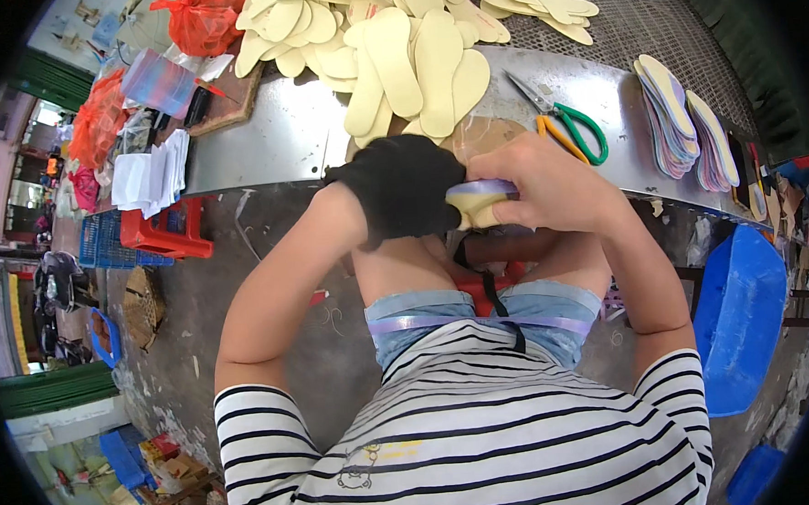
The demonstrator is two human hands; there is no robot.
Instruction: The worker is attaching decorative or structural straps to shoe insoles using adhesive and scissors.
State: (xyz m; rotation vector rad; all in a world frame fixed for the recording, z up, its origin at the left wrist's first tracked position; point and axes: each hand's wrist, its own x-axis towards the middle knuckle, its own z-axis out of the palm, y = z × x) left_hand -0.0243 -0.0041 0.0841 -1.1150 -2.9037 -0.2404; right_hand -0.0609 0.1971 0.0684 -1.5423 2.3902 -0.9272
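Note:
Above my lap, at the table's near edge, a pale yellow shoe insole [478,203] with a lilac underside is bent between my hands. My right hand [552,183], bare, grips its right side with thumb and fingers. On its left side, my left hand [408,190] in a black glove is closed around the insole; the glove hides most of those fingers. Beyond my hands lies a large heap of pale yellow insoles [393,66]. Scissors [579,134] with green and orange handles rest to the right of my right hand.
The metal table [266,136] runs across in front of me, with stacked insoles [668,124] at its right. Folded white papers [152,174] hang over its left edge near red plastic bags [202,21]. A red stool [167,230] stands at left, a blue tub [742,322] at right.

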